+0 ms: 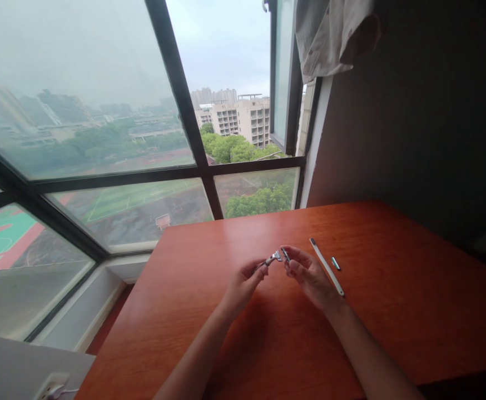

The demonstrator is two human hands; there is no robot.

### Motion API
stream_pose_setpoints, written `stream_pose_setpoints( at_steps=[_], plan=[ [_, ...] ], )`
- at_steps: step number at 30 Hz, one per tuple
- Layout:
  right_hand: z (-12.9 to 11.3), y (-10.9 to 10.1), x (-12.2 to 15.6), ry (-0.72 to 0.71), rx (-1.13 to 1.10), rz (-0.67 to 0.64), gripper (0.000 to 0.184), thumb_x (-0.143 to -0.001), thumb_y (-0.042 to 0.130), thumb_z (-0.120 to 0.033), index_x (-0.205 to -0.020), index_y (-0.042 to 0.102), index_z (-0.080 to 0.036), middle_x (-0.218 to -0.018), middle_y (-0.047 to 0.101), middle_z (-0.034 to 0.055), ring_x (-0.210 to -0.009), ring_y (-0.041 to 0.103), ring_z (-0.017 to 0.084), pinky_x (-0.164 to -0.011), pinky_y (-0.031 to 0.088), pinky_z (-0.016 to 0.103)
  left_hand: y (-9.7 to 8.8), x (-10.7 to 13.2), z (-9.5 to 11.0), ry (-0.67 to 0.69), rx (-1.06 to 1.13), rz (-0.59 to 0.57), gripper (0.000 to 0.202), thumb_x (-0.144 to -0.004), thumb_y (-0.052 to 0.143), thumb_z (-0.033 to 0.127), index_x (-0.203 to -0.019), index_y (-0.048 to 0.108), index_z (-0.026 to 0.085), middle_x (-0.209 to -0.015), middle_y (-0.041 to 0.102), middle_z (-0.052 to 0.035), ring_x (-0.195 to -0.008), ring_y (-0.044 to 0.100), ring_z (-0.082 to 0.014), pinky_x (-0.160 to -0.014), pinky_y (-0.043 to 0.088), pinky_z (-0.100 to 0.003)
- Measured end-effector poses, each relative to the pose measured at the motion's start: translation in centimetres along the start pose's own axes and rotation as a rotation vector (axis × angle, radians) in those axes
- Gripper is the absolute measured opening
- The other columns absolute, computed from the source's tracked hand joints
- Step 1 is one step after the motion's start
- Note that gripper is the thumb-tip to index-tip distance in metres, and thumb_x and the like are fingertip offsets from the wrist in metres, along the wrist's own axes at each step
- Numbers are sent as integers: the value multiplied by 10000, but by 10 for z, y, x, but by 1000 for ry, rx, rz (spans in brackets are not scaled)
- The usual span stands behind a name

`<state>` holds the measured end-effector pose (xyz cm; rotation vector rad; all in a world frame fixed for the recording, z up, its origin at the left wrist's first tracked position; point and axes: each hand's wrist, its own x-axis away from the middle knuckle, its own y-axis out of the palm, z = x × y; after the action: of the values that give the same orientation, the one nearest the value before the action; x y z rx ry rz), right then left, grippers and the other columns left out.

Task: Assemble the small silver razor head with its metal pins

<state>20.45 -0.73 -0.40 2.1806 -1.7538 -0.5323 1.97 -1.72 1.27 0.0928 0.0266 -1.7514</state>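
Note:
Both my hands meet over the middle of the reddish wooden table. My left hand is closed on a small silver metal tool, pinched between fingers and thumb. My right hand is closed too, its fingertips pinching a small dark piece right at the tip of that tool. Just right of my right hand lie a long thin white stick and a short dark green-grey cap-like piece, both flat on the table.
The table stands against a dark wall on the right and a large window on the left and back. A cloth hangs at the top by the window frame. A white socket with a cable sits at the lower left.

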Motion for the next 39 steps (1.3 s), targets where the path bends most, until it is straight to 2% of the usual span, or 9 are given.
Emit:
stream_pose_setpoints(
  at_steps=[13,23,39],
  plan=[
    [1,-1,1,-13,21,-43,428,-745,727,-402,-1138,651,-250,-880,587,31,-653,448,119,-602,373,264,2,1,3,0,-8,15,342,-745,698,417,-967,732,159,-718,594,-35,-692,473,-152,-677,404,-256],
    [2,-2,0,-6,16,-41,426,-741,733,-396,-1136,654,-256,-876,586,29,-653,452,118,-596,381,264,1,1,-1,13,-22,-4,290,-779,677,375,-973,732,166,-740,595,-31,-708,476,-145,-685,401,-248],
    [3,-3,0,-14,0,-74,389,-769,723,-345,-1141,650,-256,-865,580,21,-658,435,107,-593,360,246,3,1,1,10,-38,-16,314,-776,673,396,-963,732,151,-726,587,-31,-696,470,-144,-669,399,-244]
  ],
)
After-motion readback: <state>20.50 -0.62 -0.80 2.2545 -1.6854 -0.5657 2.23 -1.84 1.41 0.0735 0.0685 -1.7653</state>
